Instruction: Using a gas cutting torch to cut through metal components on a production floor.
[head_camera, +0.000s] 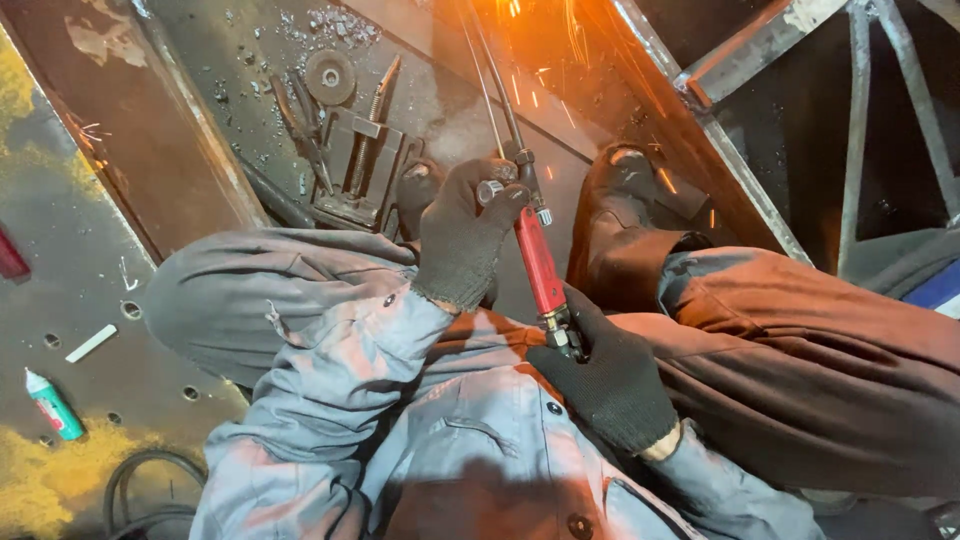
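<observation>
A cutting torch with a red handle (538, 260) runs from my lap up toward orange sparks (545, 40) at the top of the view. My left hand (462, 232), in a dark knit glove, grips the torch's front end near its valve knob. My right hand (602, 372), also gloved, holds the rear end of the red handle at the hose fittings. The torch's thin metal tubes (490, 80) reach away over a steel plate. The tip itself is lost in the glare. I am crouched, with my knees and dark boots (620, 200) beneath the torch.
A grinding disc (330, 76), pliers (305, 130) and a metal clamp (365, 165) lie on the steel plate ahead. A green-and-white marker bottle (50, 403) and a chalk stick (91, 343) rest on the left floor. A steel frame (860, 120) stands at the right. A black hose (140, 490) coils at the bottom left.
</observation>
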